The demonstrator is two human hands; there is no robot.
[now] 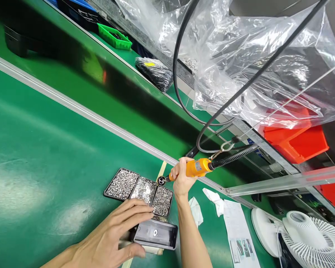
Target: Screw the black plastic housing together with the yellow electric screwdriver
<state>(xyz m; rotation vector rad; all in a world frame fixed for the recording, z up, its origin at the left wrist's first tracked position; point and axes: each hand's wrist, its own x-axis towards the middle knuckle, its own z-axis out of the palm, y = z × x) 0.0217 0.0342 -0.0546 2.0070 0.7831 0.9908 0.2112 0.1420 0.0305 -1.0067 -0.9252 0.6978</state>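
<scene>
1. At far left we see the green work surface (30,156), crossed by a pale metal rail (80,111); beyond the rail lie a green bin (114,36) and a black bagged bundle (153,72).
2. Our left hand (111,234) lies flat with fingers spread, pressing on the left end of the dark rectangular housing (156,233); the hand is not closed round it, it steadies it from above and the side.
3. The housing lies flat on the bench just in front of the screw tray (139,191); one round washer-like fitting shows at the middle of its top face; whether a screw is already seated there we cannot tell.
4. The tray has three compartments, all full of small bright fasteners; it sits just behind the housing.
5. Our right hand (181,178) is wrapped firmly round the orange electric screwdriver (197,167); its bit points left and hangs over the right end of the tray, clear of the housing.
6. We judge the fastening step as not yet made on this piece: the driver is at the tray, not on the housing; driving remains.
7. To the right lie white rags (212,201), a printed sheet (240,234) and a white fan (309,238); red bins (296,141) sit under clear plastic sheeting (254,56).
</scene>
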